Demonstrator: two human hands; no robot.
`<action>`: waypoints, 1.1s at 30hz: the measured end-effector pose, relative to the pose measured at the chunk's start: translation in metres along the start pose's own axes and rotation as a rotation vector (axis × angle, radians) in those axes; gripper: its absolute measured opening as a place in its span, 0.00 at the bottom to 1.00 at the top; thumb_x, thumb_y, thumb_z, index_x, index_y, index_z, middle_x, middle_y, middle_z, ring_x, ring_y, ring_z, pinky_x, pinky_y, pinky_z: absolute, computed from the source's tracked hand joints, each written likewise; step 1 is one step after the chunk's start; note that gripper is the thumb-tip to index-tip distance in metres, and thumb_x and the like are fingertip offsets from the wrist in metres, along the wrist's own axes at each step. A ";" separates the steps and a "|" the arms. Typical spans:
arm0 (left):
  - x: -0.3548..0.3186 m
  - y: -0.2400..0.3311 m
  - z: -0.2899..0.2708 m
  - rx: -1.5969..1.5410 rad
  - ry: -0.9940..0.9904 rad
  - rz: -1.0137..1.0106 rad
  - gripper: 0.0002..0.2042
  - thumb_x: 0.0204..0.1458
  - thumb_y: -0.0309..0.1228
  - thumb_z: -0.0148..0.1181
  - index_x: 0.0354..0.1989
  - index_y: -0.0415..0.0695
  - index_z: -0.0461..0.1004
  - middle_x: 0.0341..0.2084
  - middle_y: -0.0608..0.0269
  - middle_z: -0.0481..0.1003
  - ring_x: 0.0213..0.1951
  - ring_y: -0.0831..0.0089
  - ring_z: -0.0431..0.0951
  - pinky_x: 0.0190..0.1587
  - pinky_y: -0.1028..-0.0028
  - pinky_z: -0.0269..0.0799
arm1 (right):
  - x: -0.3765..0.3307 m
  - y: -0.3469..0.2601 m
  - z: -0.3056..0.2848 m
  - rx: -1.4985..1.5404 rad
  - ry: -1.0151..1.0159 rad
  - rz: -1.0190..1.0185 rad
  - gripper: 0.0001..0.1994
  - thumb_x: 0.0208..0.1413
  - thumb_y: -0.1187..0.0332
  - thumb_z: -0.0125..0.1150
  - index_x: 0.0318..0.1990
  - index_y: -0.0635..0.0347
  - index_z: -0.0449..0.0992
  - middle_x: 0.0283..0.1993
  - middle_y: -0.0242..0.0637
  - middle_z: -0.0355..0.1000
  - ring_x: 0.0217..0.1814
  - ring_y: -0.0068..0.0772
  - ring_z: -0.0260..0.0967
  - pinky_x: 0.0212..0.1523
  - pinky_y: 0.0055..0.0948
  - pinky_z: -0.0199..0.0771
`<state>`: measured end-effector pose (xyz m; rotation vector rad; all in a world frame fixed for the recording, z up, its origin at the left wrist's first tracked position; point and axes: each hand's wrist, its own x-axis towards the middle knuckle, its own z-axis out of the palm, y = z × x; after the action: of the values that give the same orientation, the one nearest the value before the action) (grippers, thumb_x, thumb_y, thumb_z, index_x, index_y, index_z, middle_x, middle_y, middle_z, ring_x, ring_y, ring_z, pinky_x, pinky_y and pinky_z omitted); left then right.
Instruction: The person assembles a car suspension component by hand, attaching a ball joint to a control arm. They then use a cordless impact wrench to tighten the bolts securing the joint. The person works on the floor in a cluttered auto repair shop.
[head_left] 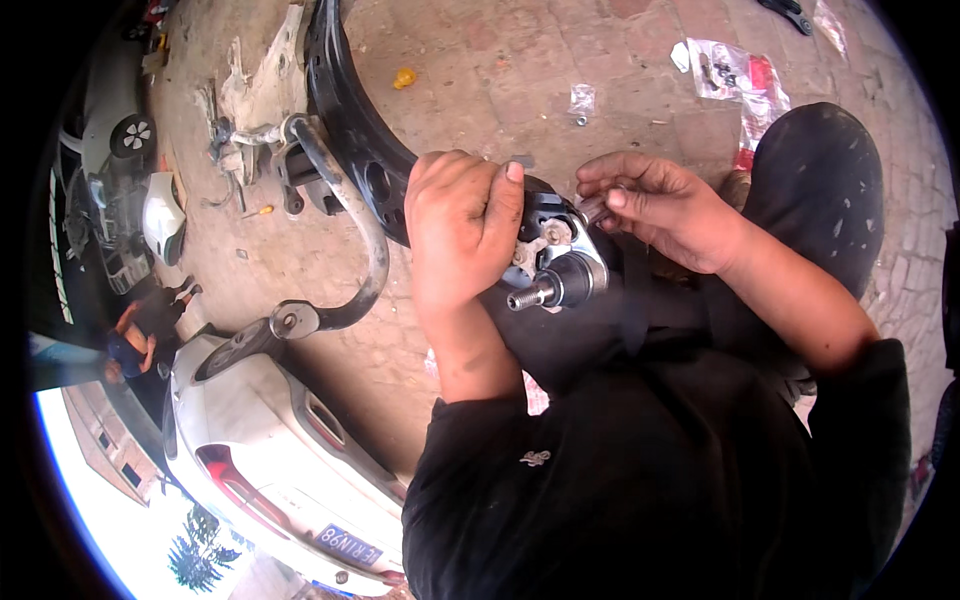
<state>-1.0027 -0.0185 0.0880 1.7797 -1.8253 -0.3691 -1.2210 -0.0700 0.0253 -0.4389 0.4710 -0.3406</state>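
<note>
The left hand (462, 225) gripped the black control arm (345, 120); the right hand (655, 210) pinched a small fastener (593, 207), likely needing seating by the ball joint (565, 280).

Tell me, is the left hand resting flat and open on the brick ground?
No, the left hand is closed in a fist around the black metal car part, held up above the brick ground.

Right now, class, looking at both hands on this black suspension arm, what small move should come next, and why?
Probably bring the right hand with its small fastener down to the ball joint mount. The left hand already grips the black arm there, and the piece sits just beside the mount, not seated yet.
</note>
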 end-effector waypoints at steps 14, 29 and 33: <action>-0.001 0.004 0.001 0.001 -0.035 -0.034 0.10 0.50 0.26 0.59 0.19 0.36 0.70 0.16 0.53 0.68 0.23 0.54 0.67 0.33 0.63 0.61 | -0.007 0.034 -0.004 0.408 -0.092 -0.090 0.10 0.64 0.73 0.48 0.51 0.60 0.68 0.53 0.42 0.70 0.55 0.30 0.68 0.51 0.24 0.70; 0.002 0.003 0.003 -0.039 -0.018 -0.032 0.10 0.50 0.25 0.58 0.19 0.35 0.70 0.17 0.53 0.68 0.24 0.53 0.67 0.33 0.63 0.61 | 0.012 0.027 -0.003 -0.819 0.024 -0.515 0.12 0.62 0.66 0.52 0.46 0.65 0.70 0.40 0.44 0.70 0.41 0.41 0.71 0.40 0.34 0.72; 0.003 0.005 0.004 -0.035 -0.027 -0.043 0.10 0.49 0.25 0.59 0.19 0.36 0.70 0.17 0.54 0.69 0.24 0.54 0.67 0.33 0.63 0.61 | 0.014 0.024 0.013 -1.071 0.144 -0.616 0.14 0.46 0.69 0.62 0.40 0.63 0.69 0.36 0.45 0.68 0.39 0.50 0.69 0.36 0.39 0.71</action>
<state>-1.0085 -0.0218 0.0881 1.8012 -1.7902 -0.4406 -1.1973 -0.0510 0.0187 -1.6267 0.6334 -0.7082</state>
